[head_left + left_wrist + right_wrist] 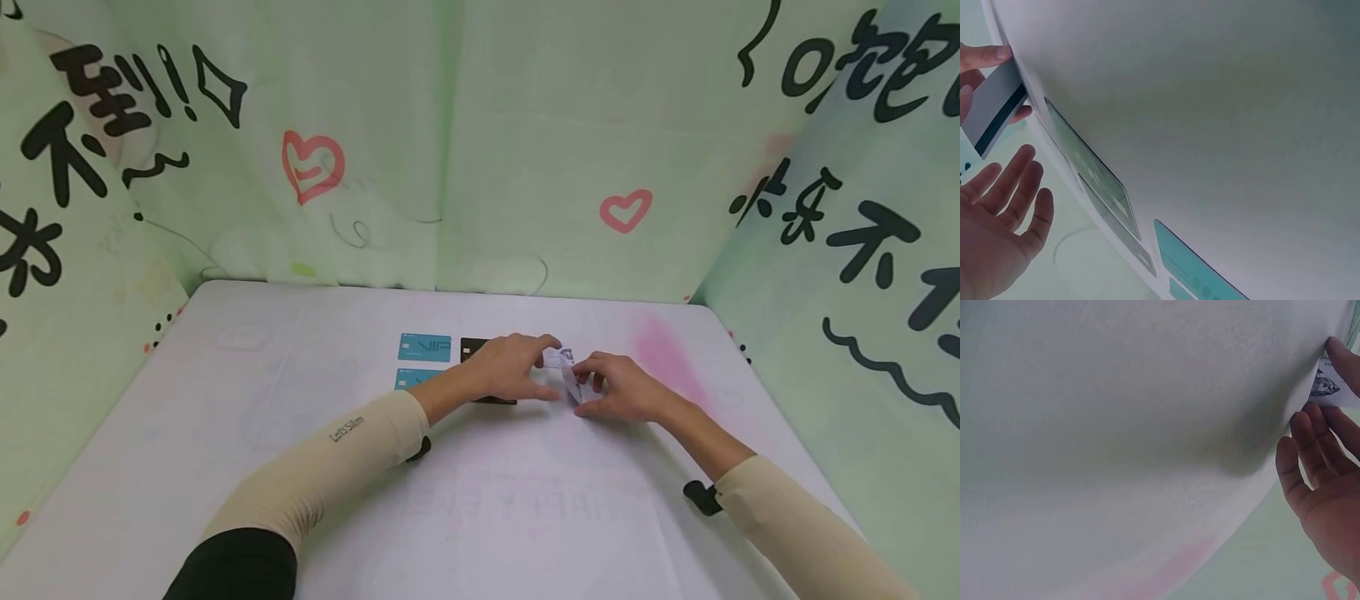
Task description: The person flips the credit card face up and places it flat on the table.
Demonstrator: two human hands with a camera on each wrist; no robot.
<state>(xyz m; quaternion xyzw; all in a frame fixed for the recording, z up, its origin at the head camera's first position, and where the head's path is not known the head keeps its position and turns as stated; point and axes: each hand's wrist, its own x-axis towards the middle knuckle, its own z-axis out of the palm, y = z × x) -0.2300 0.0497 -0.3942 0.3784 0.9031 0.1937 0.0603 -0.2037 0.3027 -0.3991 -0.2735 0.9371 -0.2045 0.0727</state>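
Observation:
My right hand (626, 390) pinches a pale card (572, 387), tilted up on its edge over the table. In the left wrist view, the card's back (999, 103) is whitish with a dark stripe. A pale card with a printed picture (1329, 386) appears beside the right fingers in the right wrist view. Beside it in the head view lies another pale printed patch (555, 358), partly hidden. My left hand (512, 367) hovers just left of the held card, fingers spread and apart from it. Beneath the left hand are black cards (470, 345), mostly covered.
Two teal cards lie left of the black ones: the upper card (425, 347) reads VIP, and the lower card (411, 378) is partly behind the left forearm. A white cloth-covered table (480, 508) extends to green printed curtains (517, 150) at the back and sides.

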